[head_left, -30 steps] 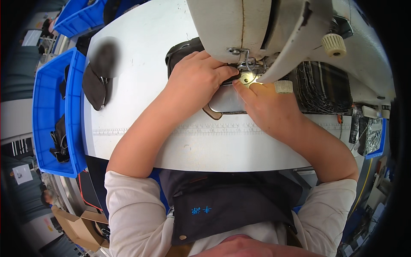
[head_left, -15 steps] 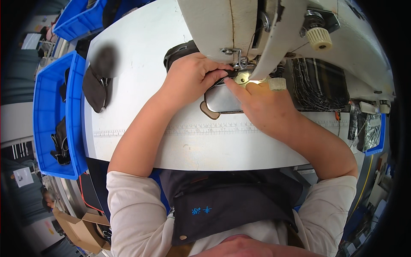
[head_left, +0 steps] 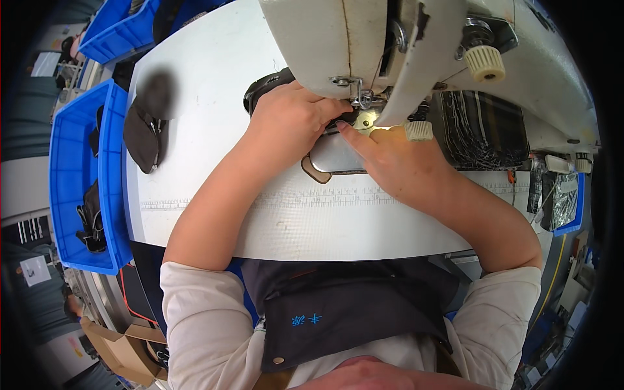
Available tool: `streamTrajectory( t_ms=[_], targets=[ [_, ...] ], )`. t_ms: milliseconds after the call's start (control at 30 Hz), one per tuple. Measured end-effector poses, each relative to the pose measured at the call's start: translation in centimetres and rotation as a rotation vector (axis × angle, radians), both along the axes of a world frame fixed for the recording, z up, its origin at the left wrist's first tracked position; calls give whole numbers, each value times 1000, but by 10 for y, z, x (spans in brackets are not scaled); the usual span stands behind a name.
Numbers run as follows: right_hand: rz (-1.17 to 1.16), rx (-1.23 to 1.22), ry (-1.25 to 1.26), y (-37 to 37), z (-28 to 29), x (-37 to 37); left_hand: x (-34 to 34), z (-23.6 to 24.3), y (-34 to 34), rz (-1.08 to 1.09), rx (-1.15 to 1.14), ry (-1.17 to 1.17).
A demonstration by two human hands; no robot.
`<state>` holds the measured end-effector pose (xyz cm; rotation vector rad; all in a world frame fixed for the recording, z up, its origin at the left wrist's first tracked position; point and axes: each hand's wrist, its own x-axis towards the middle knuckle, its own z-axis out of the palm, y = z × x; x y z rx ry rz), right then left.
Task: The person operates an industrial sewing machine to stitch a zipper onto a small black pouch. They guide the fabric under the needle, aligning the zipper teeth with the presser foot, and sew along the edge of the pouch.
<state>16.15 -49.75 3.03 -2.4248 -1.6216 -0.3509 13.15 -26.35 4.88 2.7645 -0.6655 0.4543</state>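
Note:
Under the white sewing machine (head_left: 318, 45), a dark fabric piece (head_left: 263, 86) with a zipper-like edge lies by the presser foot (head_left: 365, 101). My left hand (head_left: 286, 123) is closed on this fabric, fingertips just left of the foot. It covers most of the piece. My right hand (head_left: 406, 159) rests over the metal plate (head_left: 335, 153), its thumb stretched to the fabric's near edge and apart from the forefinger, which is near the lit needle plate (head_left: 366, 121). Its other fingers are partly hidden behind a cream knob (head_left: 419, 130).
Another dark piece (head_left: 141, 138) lies on the white table (head_left: 208, 130) at the left. Beyond the edge stands a blue bin (head_left: 65, 175) holding dark pieces. A printed ruler strip (head_left: 286, 198) crosses the near tabletop. Clear-wrapped packets (head_left: 562, 201) sit at the right.
My left thumb, visible on the fabric before, is now tucked out of sight. The fabric and my right thumb have shifted slightly; the right hand otherwise stays in place.

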Motion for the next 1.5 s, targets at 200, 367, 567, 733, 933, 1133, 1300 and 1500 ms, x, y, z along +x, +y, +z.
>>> streamTrajectory(
  t_ms=[200, 367, 567, 733, 933, 1133, 1300, 1500],
  targets=[
    [-1, 31, 14, 1, 0, 0, 2, -4, 0, -25, 2, -78],
    [-12, 13, -1, 2, 3, -2, -1, -5, -2, 0, -9, -77],
    [-45, -23, -38, 3, 1, -4, 0, -6, -1, 29, -49, -23],
    [-72, -10, -60, 1, -7, 0, -2, -5, -7, 80, -23, -15],
    [-120, -62, -75, 3, 0, -2, -4, -7, -7, 107, -25, -8],
    [-58, 9, -115, 2, -5, 3, -3, -8, -8, 108, -30, -34],
    [-76, 2, -112, 2, -5, 2, -4, -5, -12, 148, -97, 0],
    [-87, -42, -130, 2, -6, 2, -3, -7, -13, 154, -154, 9]
  ],
)
